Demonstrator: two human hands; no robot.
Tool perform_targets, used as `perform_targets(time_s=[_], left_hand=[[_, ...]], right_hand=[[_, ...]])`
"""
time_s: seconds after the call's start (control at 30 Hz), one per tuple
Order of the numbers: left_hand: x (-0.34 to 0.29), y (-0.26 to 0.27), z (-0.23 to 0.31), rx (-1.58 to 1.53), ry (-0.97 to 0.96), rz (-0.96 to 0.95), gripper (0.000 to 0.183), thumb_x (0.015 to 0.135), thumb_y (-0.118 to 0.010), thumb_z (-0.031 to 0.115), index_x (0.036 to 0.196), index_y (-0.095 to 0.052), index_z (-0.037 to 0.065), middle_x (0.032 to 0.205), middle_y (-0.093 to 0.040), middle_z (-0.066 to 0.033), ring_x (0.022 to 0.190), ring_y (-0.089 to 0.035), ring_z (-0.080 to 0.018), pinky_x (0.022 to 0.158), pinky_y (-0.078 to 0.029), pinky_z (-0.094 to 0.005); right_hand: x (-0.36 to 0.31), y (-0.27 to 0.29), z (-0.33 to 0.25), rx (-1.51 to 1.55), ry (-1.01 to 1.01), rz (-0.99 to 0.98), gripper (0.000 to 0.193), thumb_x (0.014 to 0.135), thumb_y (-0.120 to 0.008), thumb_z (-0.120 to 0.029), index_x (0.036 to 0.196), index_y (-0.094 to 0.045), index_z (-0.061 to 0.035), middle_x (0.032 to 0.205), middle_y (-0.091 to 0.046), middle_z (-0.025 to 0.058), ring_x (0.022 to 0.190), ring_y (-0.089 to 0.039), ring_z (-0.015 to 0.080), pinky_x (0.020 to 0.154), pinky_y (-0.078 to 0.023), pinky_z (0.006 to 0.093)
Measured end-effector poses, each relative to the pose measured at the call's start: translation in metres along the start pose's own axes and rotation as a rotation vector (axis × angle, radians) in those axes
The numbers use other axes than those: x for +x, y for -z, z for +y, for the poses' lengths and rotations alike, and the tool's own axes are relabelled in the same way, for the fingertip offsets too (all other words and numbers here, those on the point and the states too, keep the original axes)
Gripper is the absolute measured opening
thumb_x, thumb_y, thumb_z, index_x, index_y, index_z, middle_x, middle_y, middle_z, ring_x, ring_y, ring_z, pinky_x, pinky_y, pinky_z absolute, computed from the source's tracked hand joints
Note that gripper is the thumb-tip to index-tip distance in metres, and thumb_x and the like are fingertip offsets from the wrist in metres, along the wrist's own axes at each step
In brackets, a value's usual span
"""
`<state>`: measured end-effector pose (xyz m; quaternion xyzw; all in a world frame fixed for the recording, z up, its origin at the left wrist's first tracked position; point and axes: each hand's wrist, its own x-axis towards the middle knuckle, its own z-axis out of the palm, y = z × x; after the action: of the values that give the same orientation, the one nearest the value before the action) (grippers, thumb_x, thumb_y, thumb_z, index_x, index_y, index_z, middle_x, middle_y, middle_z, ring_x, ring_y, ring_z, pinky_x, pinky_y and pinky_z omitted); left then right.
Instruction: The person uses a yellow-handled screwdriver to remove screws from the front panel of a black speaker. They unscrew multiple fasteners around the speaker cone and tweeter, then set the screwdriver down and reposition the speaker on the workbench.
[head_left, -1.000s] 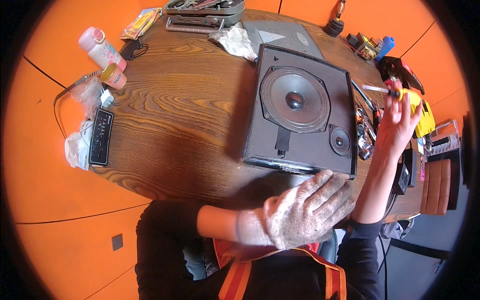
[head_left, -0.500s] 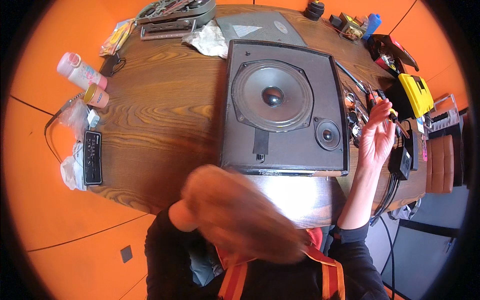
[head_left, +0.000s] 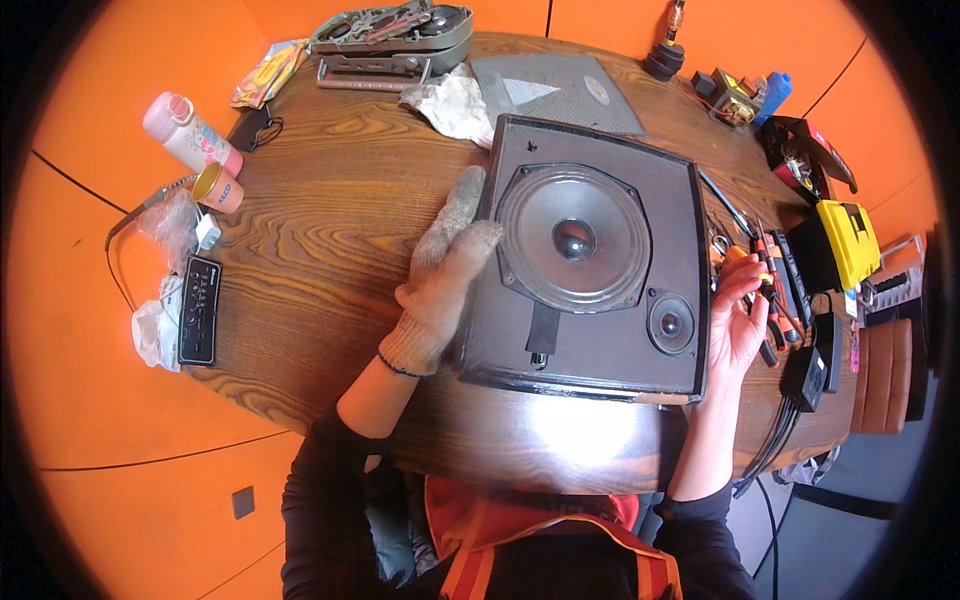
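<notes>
A black loudspeaker cabinet [head_left: 610, 360] lies face up in front of me, with a large woofer cone [head_left: 573, 240], a small tweeter [head_left: 671, 322] and a black tape strip [head_left: 543, 330] on its front. My left hand [head_left: 440, 275], in a soiled knitted glove, is at the cabinet's left edge. Its fingers stretch out along that side, some touching the edge. Bare and palm up, my right hand [head_left: 737, 325] is beside the cabinet's right edge, its fingers curled round a screwdriver [head_left: 768, 287] with a yellow and black handle. Part of the handle is hidden.
Pliers and other hand tools [head_left: 785, 315] crowd the right side, near a yellow case [head_left: 848, 243] and a black adapter with cables [head_left: 803, 378]. A speaker grille [head_left: 600, 115], cloth [head_left: 455, 108] and metal tool tray [head_left: 395, 55] lie behind. A bottle [head_left: 195, 140] and cup [head_left: 218, 188] stand left.
My gloved left hand, blurred and low over the front table edge before, is now at the cabinet's left side. My right hand has lowered beside the cabinet with the screwdriver. The whole view has shifted.
</notes>
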<state>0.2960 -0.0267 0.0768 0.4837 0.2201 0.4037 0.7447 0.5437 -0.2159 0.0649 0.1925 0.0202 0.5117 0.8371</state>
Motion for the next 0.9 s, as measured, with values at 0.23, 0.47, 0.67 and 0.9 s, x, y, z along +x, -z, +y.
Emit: perform_targets(time_s=[0.23, 0.47, 0.67, 0.9], left_hand=[[-0.002, 0.006, -0.005, -0.04, 0.044, -0.01, 0.07, 0.09, -0.06, 0.016, 0.149, -0.026, -0.003, 0.148, -0.037, -0.0109, 0.118, -0.047, -0.0115, 0.101, -0.038, -0.0242], [-0.007, 0.006, -0.001, -0.012, 0.077, -0.028, 0.07, 0.091, -0.059, 0.019, 0.149, -0.026, -0.002, 0.148, -0.038, -0.0086, 0.113, -0.048, -0.0099, 0.099, -0.038, -0.0238], [-0.004, 0.007, -0.007, -0.014, 0.03, 0.006, 0.063, 0.097, -0.05, 0.024, 0.149, -0.026, -0.001, 0.147, -0.04, -0.011, 0.125, -0.045, -0.0147, 0.105, -0.036, -0.0277], [-0.024, 0.005, -0.017, 0.242, -0.088, 0.069, 0.052, 0.1, -0.041, 0.02, 0.147, -0.032, -0.001, 0.153, -0.034, -0.0119, 0.142, -0.029, -0.02, 0.115, -0.023, -0.0299]], right_hand=[[-0.001, -0.002, 0.007, 0.044, -0.021, 0.004, 0.046, 0.082, -0.06, 0.013, 0.124, -0.042, 0.0107, 0.116, -0.056, 0.0208, 0.108, -0.062, 0.0304, 0.094, -0.056, 0.0397], [-0.003, 0.001, 0.008, 0.041, -0.018, -0.014, 0.05, 0.082, -0.061, 0.013, 0.127, -0.04, 0.0115, 0.117, -0.055, 0.0209, 0.109, -0.061, 0.0305, 0.094, -0.056, 0.0395], [-0.002, 0.002, 0.007, -0.03, -0.028, -0.042, 0.053, 0.088, -0.059, 0.006, 0.134, -0.035, 0.0119, 0.116, -0.053, 0.0221, 0.108, -0.061, 0.0309, 0.091, -0.058, 0.0392], [-0.025, -0.004, 0.006, -0.018, -0.003, 0.016, 0.064, 0.087, -0.058, 0.008, 0.143, -0.026, 0.0048, 0.113, -0.052, 0.0219, 0.104, -0.062, 0.0291, 0.091, -0.058, 0.0388]])
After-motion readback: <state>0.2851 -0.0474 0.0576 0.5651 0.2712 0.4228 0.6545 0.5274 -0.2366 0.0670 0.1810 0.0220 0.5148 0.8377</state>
